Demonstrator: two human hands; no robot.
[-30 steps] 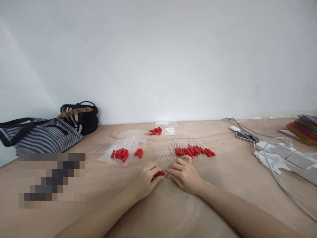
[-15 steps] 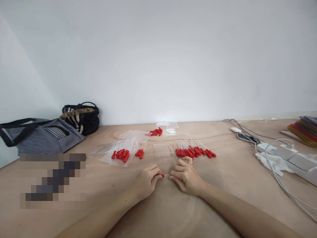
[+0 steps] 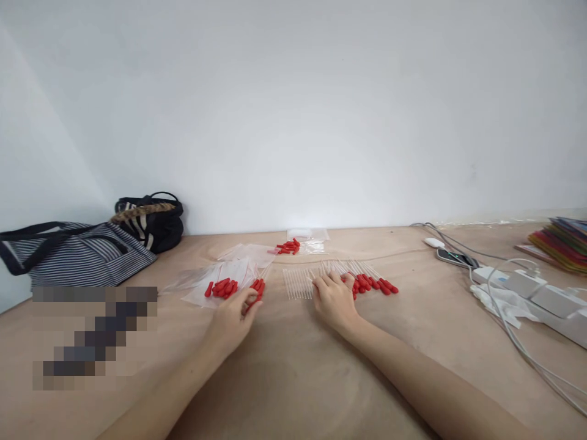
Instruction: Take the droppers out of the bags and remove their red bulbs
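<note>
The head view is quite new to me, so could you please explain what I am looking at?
Gladly. There is no machine here: these are a person's bare hands, seen by a camera worn on the head that looks forward and down.

On the table lie clear plastic bags, red bulbs, a row of thin clear tubes and, to its right, red-tipped tubes. Farther out are a striped bag on the left and a power strip on the right.

The left hand is at a small red-tipped bunch; the right hand is over the tubes. The fingers hide too much to tell whether either grip is closed on anything.
</note>
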